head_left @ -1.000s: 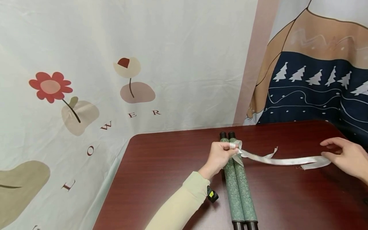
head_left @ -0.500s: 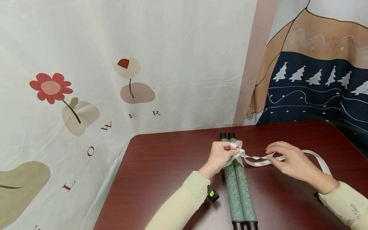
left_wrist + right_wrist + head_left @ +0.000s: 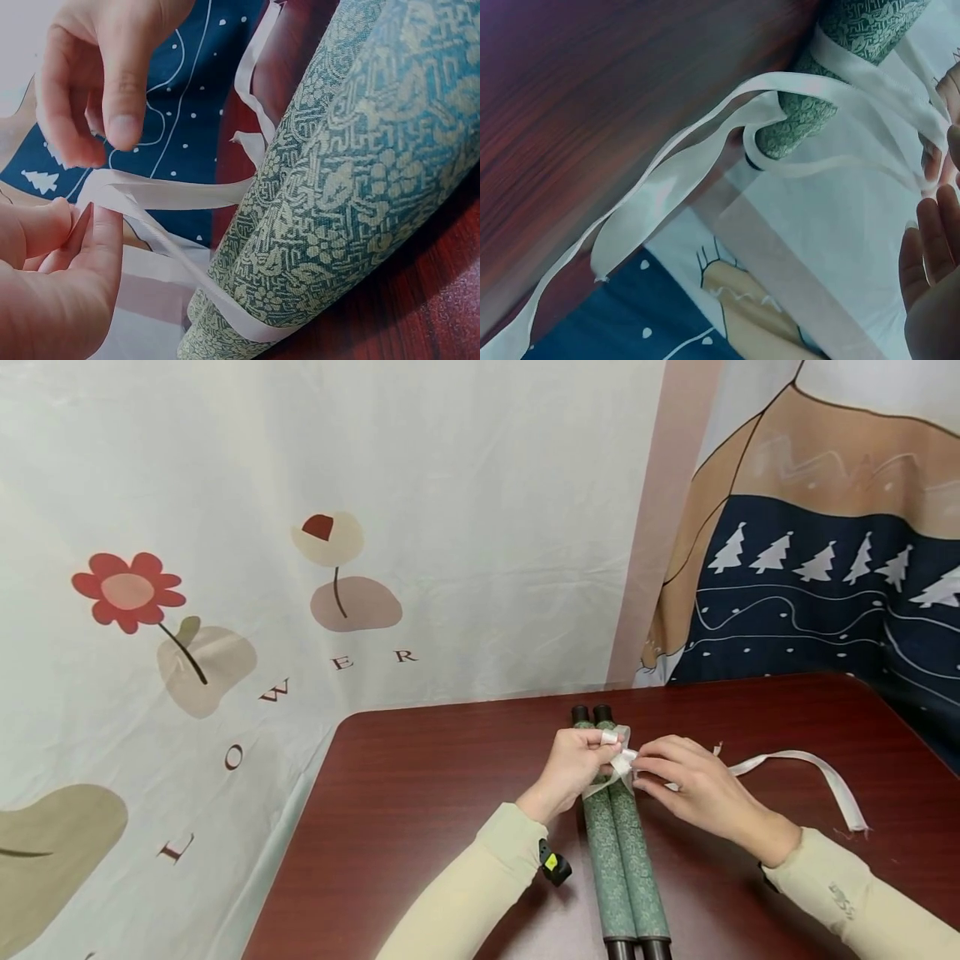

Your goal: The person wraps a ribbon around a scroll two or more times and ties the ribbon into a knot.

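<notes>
Two green patterned scroll rolls [image 3: 618, 852] with dark end knobs lie side by side on the table. A white ribbon [image 3: 817, 764] runs round them near their far end. My left hand [image 3: 566, 772] pinches a folded loop of the ribbon between thumb and fingers, raised off the rolls in the left wrist view. Beside that loop is my right hand [image 3: 697, 789], its fingers loosely bent. In the left wrist view the right hand [image 3: 112, 67] hovers just above the ribbon loop [image 3: 180, 193], with a gap between. Loose ribbon tails [image 3: 652, 202] trail rightward.
The dark red table [image 3: 420, 802] has rounded far corners. A white printed curtain [image 3: 480, 527] hangs behind it, and a dark blue cloth with white trees [image 3: 810, 602] hangs at the back right.
My right hand has moved left from the ribbon's far end to the loop by my left hand. It has let the tail drop onto the table. My left hand keeps its pinch.
</notes>
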Available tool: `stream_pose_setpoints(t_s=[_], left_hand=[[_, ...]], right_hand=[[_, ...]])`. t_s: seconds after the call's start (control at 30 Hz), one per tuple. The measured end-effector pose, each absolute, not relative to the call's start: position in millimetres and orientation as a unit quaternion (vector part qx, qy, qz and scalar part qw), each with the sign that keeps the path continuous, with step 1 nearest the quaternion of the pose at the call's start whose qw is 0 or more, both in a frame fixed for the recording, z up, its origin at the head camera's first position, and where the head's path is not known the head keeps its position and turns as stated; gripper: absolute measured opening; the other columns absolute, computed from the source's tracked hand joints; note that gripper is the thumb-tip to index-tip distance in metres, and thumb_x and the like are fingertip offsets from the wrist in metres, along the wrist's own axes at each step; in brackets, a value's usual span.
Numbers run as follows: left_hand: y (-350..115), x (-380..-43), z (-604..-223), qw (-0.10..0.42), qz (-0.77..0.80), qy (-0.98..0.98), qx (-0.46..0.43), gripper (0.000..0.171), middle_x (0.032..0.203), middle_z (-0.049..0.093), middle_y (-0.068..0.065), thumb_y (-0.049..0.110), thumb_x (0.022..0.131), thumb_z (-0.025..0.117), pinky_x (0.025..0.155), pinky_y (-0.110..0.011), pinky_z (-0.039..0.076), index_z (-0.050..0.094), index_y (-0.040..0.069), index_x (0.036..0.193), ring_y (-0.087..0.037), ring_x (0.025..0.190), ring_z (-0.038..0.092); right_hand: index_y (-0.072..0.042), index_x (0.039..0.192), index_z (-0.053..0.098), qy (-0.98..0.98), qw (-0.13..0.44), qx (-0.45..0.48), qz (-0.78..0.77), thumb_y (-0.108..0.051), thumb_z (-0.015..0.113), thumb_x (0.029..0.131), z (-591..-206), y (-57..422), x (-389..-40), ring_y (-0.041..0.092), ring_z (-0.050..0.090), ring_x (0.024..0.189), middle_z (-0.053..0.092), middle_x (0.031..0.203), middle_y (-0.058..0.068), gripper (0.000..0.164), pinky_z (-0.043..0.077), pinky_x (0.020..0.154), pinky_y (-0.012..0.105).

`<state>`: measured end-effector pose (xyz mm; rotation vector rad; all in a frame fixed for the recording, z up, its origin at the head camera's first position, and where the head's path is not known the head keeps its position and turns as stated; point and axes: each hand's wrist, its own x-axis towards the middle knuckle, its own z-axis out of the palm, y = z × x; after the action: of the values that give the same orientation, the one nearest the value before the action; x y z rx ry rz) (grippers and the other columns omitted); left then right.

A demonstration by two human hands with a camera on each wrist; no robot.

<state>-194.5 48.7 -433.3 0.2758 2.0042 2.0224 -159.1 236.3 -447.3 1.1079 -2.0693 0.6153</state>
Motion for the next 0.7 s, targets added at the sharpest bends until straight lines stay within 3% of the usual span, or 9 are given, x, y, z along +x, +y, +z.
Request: stream_pose_setpoints(t_s=[0.27, 0.53, 0.7], left_hand=[[47, -197, -434, 0.143, 0.7, 0.694, 0.091, 0.014, 0.094, 0.07, -0.017, 0.003, 0.087, 0.063, 0.065, -0.032, 0.057, 0.072, 0.0, 0.097, -0.016, 0.072, 0.064], [48, -198, -434, 0.151, 0.719, 0.676, 0.062, 0.012, 0.09, 0.07, -0.011, 0.003, 0.087, 0.063, 0.057, -0.022, 0.055, 0.073, 0.002, 0.094, -0.019, 0.073, 0.065], [48, -199, -434, 0.151, 0.711, 0.684, 0.064, 0.015, 0.089, 0.07, -0.012, 0.003, 0.088, 0.062, 0.058, -0.021, 0.054, 0.07, -0.004, 0.098, -0.016, 0.07, 0.064]], right_hand=[[-0.006, 0.099, 0.07, -0.803, 0.35, 0.432, 0.214, -0.01, 0.082, 0.062, -451, 225, -167, 0.02, 0.055, 0.092, 0.063, 0.098, 0.005, 0.039, 0.046, 0.076, 0.039], [-0.006, 0.096, 0.07, -0.799, 0.35, 0.44, 0.213, -0.007, 0.08, 0.065, -453, 220, -172, 0.02, 0.055, 0.09, 0.063, 0.095, 0.006, 0.032, 0.046, 0.075, 0.04], [-0.005, 0.095, 0.071, -0.8, 0.351, 0.444, 0.202, -0.004, 0.077, 0.067, -454, 220, -172, 0.02, 0.056, 0.088, 0.064, 0.091, 0.004, 0.029, 0.046, 0.076, 0.04]])
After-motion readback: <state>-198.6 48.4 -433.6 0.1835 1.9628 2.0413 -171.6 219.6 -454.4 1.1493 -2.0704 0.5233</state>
